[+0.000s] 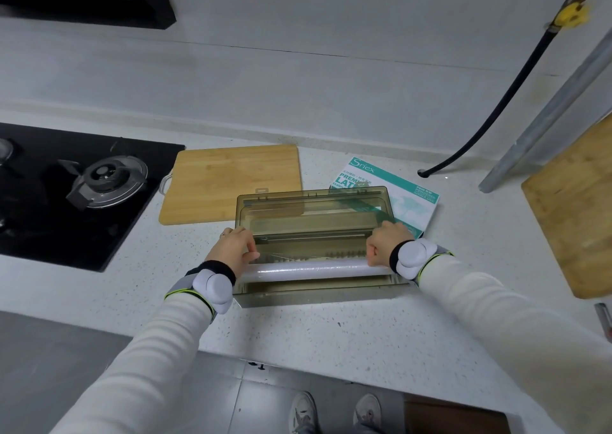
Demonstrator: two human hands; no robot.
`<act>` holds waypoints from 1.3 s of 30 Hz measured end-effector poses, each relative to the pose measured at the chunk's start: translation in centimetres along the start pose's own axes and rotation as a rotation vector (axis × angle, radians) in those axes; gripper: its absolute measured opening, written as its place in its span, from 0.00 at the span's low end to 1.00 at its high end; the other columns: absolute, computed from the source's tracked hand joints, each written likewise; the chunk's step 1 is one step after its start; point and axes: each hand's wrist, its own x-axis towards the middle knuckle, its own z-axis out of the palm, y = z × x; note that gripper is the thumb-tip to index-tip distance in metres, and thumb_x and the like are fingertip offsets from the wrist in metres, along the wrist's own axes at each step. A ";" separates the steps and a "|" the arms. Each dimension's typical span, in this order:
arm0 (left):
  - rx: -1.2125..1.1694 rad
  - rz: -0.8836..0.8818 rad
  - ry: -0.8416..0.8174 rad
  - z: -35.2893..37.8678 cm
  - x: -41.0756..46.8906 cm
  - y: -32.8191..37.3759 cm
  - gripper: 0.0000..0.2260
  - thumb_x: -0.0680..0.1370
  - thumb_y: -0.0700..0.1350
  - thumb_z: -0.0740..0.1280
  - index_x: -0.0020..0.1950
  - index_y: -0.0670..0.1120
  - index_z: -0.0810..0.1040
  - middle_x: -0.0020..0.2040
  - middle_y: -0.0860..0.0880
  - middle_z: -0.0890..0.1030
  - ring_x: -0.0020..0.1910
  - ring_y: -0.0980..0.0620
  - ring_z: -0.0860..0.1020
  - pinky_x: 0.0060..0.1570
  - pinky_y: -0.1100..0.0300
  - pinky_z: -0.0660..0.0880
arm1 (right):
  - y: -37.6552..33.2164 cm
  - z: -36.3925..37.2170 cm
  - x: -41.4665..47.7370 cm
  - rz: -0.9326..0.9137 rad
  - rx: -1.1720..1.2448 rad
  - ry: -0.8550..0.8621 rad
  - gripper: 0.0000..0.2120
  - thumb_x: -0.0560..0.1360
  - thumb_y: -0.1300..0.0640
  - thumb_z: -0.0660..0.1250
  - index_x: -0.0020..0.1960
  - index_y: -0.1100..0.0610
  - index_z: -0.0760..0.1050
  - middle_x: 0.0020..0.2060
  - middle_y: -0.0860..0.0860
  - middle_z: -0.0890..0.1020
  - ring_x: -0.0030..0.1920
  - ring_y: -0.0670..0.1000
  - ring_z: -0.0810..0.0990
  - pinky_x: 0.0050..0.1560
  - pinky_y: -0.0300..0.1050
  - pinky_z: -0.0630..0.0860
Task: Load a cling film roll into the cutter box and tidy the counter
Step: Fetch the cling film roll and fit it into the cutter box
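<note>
Both hands sit at the two ends of the cling film roll [314, 269]: the left hand [231, 248] curls its fingers over the roll's left end with the thumb pressed near the film, and the right hand [385, 241] closes around the right end, so each is gripping the roll. It is a long white cylinder, glossy and faintly wrinkled, lying crosswise inside the cutter box [318, 296], just behind the front wall. That box is a smoky, see-through olive plastic case resting on the speckled white counter [331, 334], its hinged lid [311, 206] standing open and tilted back toward the wall. Nothing but the roll shows in the box. White wrist devices are strapped over both pale sleeves. Behind the lid on the right lies a teal-and-white glove box [397, 185], partly hidden by it; to the left a bamboo cutting board [231, 181] lies flat, beside the black gas hob [66, 195]. Another wooden board [576, 215] sits at the right edge.
</note>
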 end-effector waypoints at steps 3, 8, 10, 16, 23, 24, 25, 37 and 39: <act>0.001 0.001 0.012 -0.2 0.1 0.1 0.04 0.78 0.43 0.65 0.48 0.43 0.75 0.55 0.47 0.76 0.57 0.47 0.71 0.55 0.58 0.71 | 0.7 -0.1 0.0 0.058 -0.049 0.035 0.09 0.71 0.57 0.61 0.35 0.47 0.75 0.46 0.49 0.78 0.58 0.55 0.70 0.58 0.46 0.65; -0.008 -0.002 0.006 -0.6 0.3 0.2 0.04 0.78 0.42 0.65 0.48 0.42 0.75 0.58 0.47 0.73 0.56 0.47 0.72 0.57 0.55 0.73 | 1.0 -0.1 0.0 0.066 0.046 0.123 0.13 0.74 0.60 0.59 0.53 0.59 0.80 0.58 0.55 0.74 0.60 0.56 0.69 0.55 0.45 0.69; -0.005 -0.006 0.000 -0.7 0.4 0.3 0.03 0.78 0.42 0.65 0.49 0.43 0.75 0.59 0.47 0.73 0.58 0.47 0.72 0.57 0.54 0.73 | 1.0 0.0 -0.1 0.057 0.099 0.144 0.13 0.75 0.61 0.60 0.56 0.63 0.77 0.61 0.55 0.70 0.62 0.55 0.68 0.58 0.45 0.71; -0.006 -0.068 -0.019 -1.0 0.9 0.2 0.04 0.80 0.45 0.62 0.50 0.45 0.73 0.51 0.47 0.81 0.48 0.46 0.79 0.51 0.52 0.78 | 1.2 -1.3 -0.4 0.027 0.184 0.048 0.04 0.77 0.62 0.61 0.45 0.57 0.71 0.61 0.59 0.72 0.59 0.57 0.75 0.61 0.47 0.73; 0.011 -0.100 0.015 -1.1 1.6 0.1 0.04 0.80 0.45 0.60 0.51 0.46 0.70 0.44 0.48 0.81 0.42 0.46 0.79 0.44 0.55 0.77 | 1.5 -2.1 0.3 0.000 0.162 0.046 0.12 0.79 0.62 0.57 0.38 0.54 0.62 0.53 0.57 0.73 0.46 0.50 0.69 0.47 0.41 0.66; 0.020 -0.104 0.019 -1.1 1.7 0.2 0.04 0.80 0.45 0.60 0.51 0.46 0.70 0.44 0.47 0.81 0.41 0.46 0.79 0.43 0.55 0.76 | 1.6 -2.0 0.5 0.005 0.159 0.051 0.12 0.79 0.62 0.57 0.38 0.55 0.62 0.50 0.56 0.72 0.46 0.50 0.69 0.47 0.41 0.65; 0.026 -0.106 0.022 -1.2 1.8 0.2 0.04 0.80 0.45 0.60 0.51 0.45 0.70 0.43 0.46 0.81 0.40 0.45 0.78 0.42 0.55 0.76 | 1.6 -2.0 0.6 0.012 0.162 0.058 0.09 0.80 0.63 0.56 0.41 0.56 0.63 0.47 0.56 0.71 0.45 0.51 0.69 0.46 0.41 0.64; 0.071 -0.132 -0.018 -2.1 4.3 0.9 0.05 0.80 0.44 0.58 0.53 0.44 0.69 0.41 0.46 0.82 0.39 0.44 0.79 0.42 0.52 0.79 | 2.0 -3.2 2.1 0.017 0.124 0.069 0.03 0.78 0.64 0.56 0.48 0.57 0.63 0.46 0.54 0.71 0.44 0.53 0.70 0.47 0.43 0.67; 0.101 -0.126 -0.018 -2.1 4.7 1.0 0.07 0.81 0.46 0.57 0.54 0.44 0.69 0.42 0.45 0.82 0.40 0.43 0.80 0.41 0.52 0.79 | 2.2 -3.3 2.4 0.009 0.115 0.071 0.03 0.78 0.63 0.55 0.48 0.56 0.64 0.50 0.56 0.73 0.45 0.53 0.70 0.48 0.44 0.67</act>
